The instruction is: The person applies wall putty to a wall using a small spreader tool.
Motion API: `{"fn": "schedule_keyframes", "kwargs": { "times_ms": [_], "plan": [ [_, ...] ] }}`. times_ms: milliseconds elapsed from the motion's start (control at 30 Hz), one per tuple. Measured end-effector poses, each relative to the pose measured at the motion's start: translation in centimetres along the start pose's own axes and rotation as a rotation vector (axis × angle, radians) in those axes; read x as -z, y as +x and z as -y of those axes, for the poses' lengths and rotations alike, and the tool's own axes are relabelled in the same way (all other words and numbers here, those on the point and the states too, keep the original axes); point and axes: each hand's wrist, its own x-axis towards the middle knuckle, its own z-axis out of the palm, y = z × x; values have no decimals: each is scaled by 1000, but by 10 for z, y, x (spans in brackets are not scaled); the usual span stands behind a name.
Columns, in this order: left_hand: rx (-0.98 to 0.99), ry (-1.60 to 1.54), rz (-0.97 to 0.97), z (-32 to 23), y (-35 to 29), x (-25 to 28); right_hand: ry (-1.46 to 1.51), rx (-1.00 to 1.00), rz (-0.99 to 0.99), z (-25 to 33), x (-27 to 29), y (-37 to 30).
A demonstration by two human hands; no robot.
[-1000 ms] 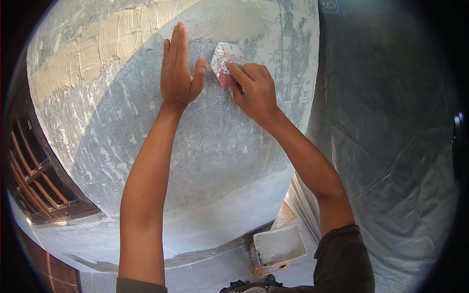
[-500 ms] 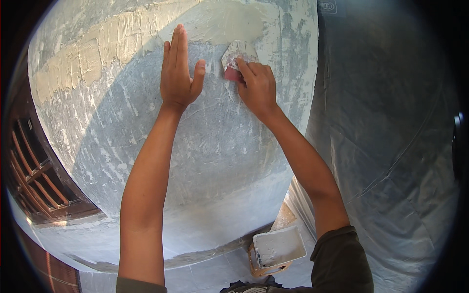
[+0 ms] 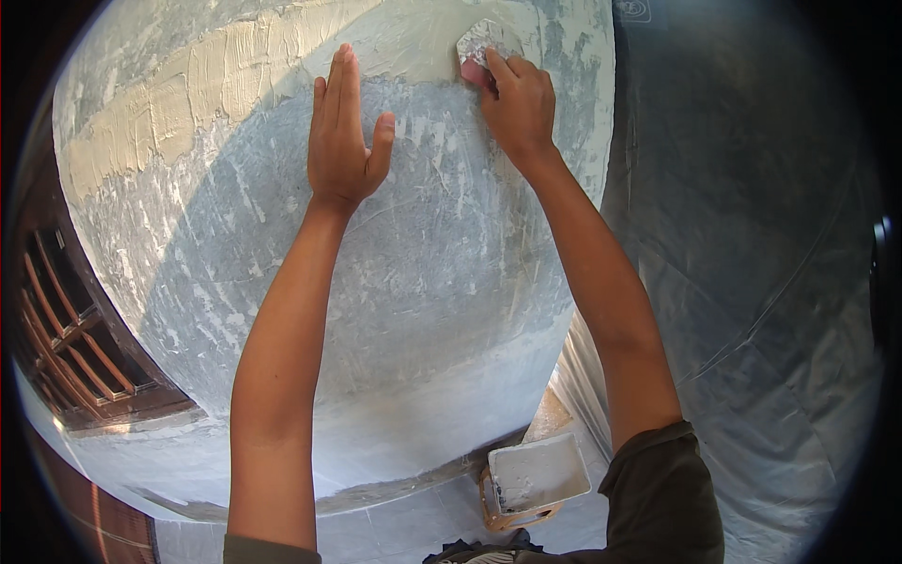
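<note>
Before me stands a grey plaster wall (image 3: 404, 244) with scratchy white patches. My left hand (image 3: 343, 150) lies flat against it with fingers straight up and thumb apart, holding nothing. Higher up and to the right, my right hand (image 3: 521, 108) grips a putty scraper (image 3: 479, 45), a broad blade smeared with whitish putty and a pinkish-red part near the fingers. Its blade is against the wall at the right end of a smoothed putty patch (image 3: 404, 42). A thicker band of cream putty (image 3: 178, 99), ridged by strokes, runs off to the upper left.
A rectangular tub (image 3: 540, 475) with whitish residue stands on a yellowish support at the wall's foot. Plastic sheeting (image 3: 752, 282) hangs along the right side. At left is a brown wooden window grille (image 3: 80, 338). Pale tiles (image 3: 395, 522) cover the floor.
My right hand has moved the scraper upward and slightly right along the wall, onto the putty patch. My left hand stays in place.
</note>
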Motion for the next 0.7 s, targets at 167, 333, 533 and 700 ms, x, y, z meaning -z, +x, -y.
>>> {"fn": "schedule_keyframes", "kwargs": {
  "times_ms": [167, 333, 533, 700],
  "plan": [
    [1, 12, 13, 2, -1, 2, 76, -26, 112, 39, 10, -43],
    [-15, 18, 3, 4, 0, 3, 248, 52, 88, 67, 32, -55],
    [-7, 12, 19, -2, 1, 1, 152, -48, 8, 28, 25, -2],
    [-10, 15, 18, -1, 1, 1, 31, -8, 21, 13, 4, 0]
  ]
}}
